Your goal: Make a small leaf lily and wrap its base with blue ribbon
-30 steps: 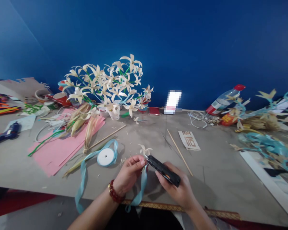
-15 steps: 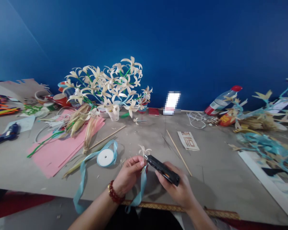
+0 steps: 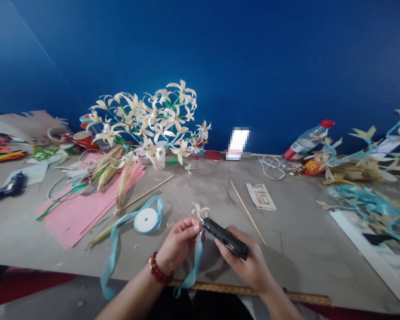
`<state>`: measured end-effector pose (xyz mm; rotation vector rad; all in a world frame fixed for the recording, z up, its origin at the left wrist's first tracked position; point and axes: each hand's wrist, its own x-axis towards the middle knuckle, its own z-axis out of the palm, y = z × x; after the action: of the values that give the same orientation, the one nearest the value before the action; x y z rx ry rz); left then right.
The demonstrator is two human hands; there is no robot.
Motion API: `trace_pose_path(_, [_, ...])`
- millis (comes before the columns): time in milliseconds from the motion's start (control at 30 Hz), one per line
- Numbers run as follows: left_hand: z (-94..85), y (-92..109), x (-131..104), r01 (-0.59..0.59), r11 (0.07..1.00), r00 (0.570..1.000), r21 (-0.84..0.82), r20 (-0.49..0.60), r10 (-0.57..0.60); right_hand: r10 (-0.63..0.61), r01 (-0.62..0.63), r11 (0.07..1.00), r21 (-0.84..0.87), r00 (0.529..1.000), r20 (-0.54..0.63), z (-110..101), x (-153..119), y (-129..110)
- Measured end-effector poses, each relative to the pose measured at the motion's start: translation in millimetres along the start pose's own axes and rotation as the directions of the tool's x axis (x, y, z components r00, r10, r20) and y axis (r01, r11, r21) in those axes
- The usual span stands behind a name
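Between thumb and fingers, my left hand (image 3: 183, 235) pinches a pale handmade flower (image 3: 200, 210) by its stem, petals pointing up. A light blue ribbon (image 3: 196, 260) hangs down from the same pinch toward the table's front edge. My right hand (image 3: 243, 255) is wrapped around a black glue gun (image 3: 225, 236). Its metal nozzle meets the flower's stem just below the petals, beside my left fingertips; whether it touches cannot be made out. Left of my hands lies the ribbon spool (image 3: 146, 220), with a loose blue length trailing from it over the front edge.
Many finished flowers (image 3: 163, 126) stand in cups at the back. Pink paper (image 3: 86, 209) with corn husks is on the left, near a blue glue gun (image 3: 15, 184). A thin stick (image 3: 248, 213) lies right of centre. A plastic bottle (image 3: 303, 142) leans at the back right.
The nozzle has shifted very slightly down along the stem. Both hands keep their hold, and the rest of the table looks the same.
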<state>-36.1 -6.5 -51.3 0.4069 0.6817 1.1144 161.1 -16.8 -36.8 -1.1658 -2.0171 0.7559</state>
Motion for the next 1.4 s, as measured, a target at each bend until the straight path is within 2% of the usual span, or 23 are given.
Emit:
trace_pose_path(467, [-2.5, -2.0, 0.6, -0.014, 1.0, 0.999, -0.02, 0.043, 0.015, 0.011, -0.011, 1.0, -0.018, 0.999, 0.03, -2.1, 0.6, 0.5])
trace_pose_path(933, [0.0, -0.2, -0.1, -0.001, 1.0, 1.0, -0.01, 0.018, 0.001, 0.013, -0.008, 0.998, -0.07, 0.997, 0.078, -10.6, 3.1, -6.7])
trace_pose_path(1067, [-0.6, -1.3, 0.6, -0.043, 0.999, 0.999, 0.011, 0.008, 0.043, 0.047, -0.053, 0.997, 0.053, 0.993, 0.106, -11.7, 1.8, -11.3])
trace_pose_path(1133, [-1.4, -1.9, 0.9, -0.065, 0.997, 0.998, 0.039, 0.006, 0.065, 0.091, -0.115, 0.973, 0.202, 0.988, 0.123, -8.6, -0.7, -14.5])
trace_pose_path(1200, [-1.6, -2.0, 0.9, -0.066, 0.996, 0.998, 0.059, 0.006, 0.066, 0.175, -0.211, 0.902, 0.377, 0.976, 0.128, -4.6, -3.9, -16.6])
trace_pose_path(1267, [-1.1, -1.4, 0.6, -0.055, 0.996, 0.998, 0.065, 0.01, 0.054, 0.255, -0.26, 0.825, 0.501, 0.964, 0.08, -4.1, -6.4, -15.0])
trace_pose_path(1300, [-0.8, -1.0, 0.3, -0.051, 0.997, 0.999, 0.065, 0.013, 0.05, 0.288, -0.254, 0.814, 0.522, 0.958, 0.018, -6.4, -6.9, -11.8])
trace_pose_path(1367, [-0.7, -0.7, -0.2, -0.049, 0.997, 0.999, 0.065, 0.023, 0.048, 0.317, -0.212, 0.868, 0.448, 0.933, -0.172, -17.6, -6.5, 1.1])
trace_pose_path(1400, [-1.1, -0.9, -0.5, -0.048, 0.997, 0.998, 0.067, 0.029, 0.047, 0.311, -0.206, 0.916, 0.345, 0.906, -0.287, -26.3, -6.1, 10.8])
